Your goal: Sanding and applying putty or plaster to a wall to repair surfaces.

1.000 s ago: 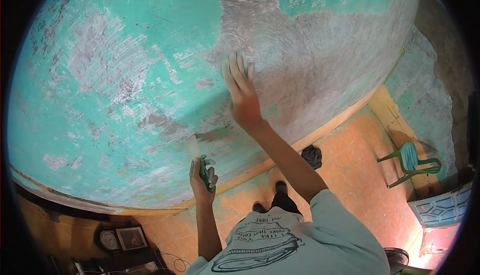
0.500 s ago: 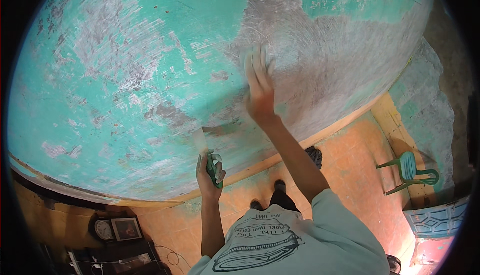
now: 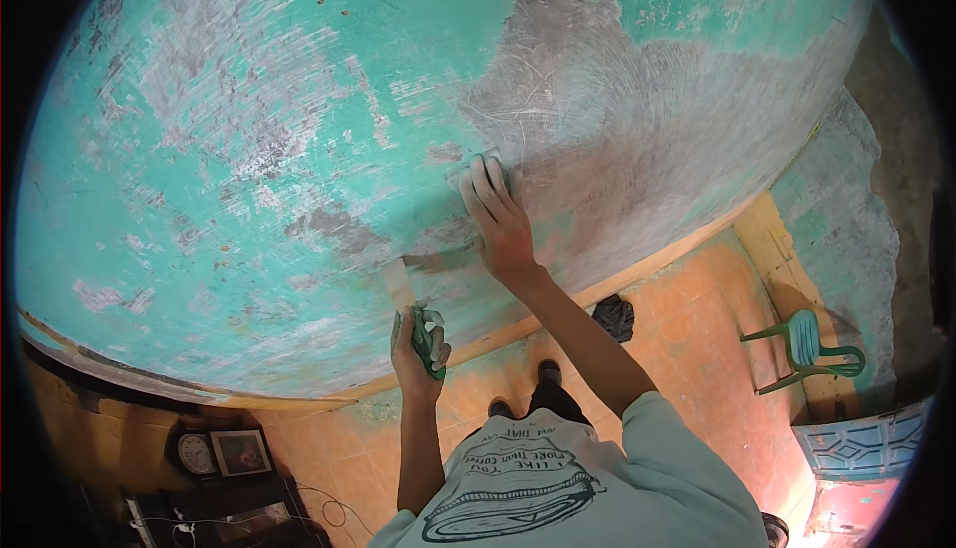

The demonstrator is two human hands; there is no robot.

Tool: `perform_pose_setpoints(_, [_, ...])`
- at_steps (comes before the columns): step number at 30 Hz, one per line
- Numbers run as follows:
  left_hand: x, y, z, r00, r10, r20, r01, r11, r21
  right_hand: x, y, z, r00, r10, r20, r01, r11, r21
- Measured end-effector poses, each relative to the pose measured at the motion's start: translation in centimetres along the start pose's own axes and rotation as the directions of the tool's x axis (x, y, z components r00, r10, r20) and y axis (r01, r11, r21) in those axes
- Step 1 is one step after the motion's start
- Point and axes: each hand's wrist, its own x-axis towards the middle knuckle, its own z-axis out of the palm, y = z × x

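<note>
My left hand (image 3: 420, 352) is closed round the green handle of a putty knife (image 3: 399, 282), whose wide pale blade points up beside the wall. Dust coats its fingers. Higher and to the right, my right hand (image 3: 495, 200) presses a folded piece of sandpaper (image 3: 462, 176) flat against the wall (image 3: 398, 185). Only the sheet's edges show past the fingers. Turquoise paint covers much of the wall on the left, while grey bare patches spread over the middle and right.
A dark bag-like bundle (image 3: 613, 318) lies on the orange tiled floor (image 3: 687, 349) by the wall's foot. Farther right stands a green plastic chair (image 3: 805, 342) near a blue patterned panel (image 3: 864, 442). A clock (image 3: 196, 453), a framed picture (image 3: 242, 451) and cables (image 3: 334, 508) are at lower left.
My right hand has slid down and slightly left along the wall, and the sandpaper's edge now shows under its fingers. My left hand with the putty knife has stayed almost still.
</note>
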Motion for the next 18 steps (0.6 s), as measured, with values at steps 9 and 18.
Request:
perform_pose_setpoints(9, [0.2,-0.1,0.3,0.999,-0.029,-0.028,0.028,0.999,-0.027,-5.0,1.3,2.0,0.997,0.071,0.043,-0.068,0.996,-0.057])
perform_pose_setpoints(18, [0.2,0.4,-0.2,0.999,-0.030,0.026,0.031,0.999,-0.023,-5.8,2.2,1.5,0.996,0.053,0.070,-0.046,0.994,-0.095])
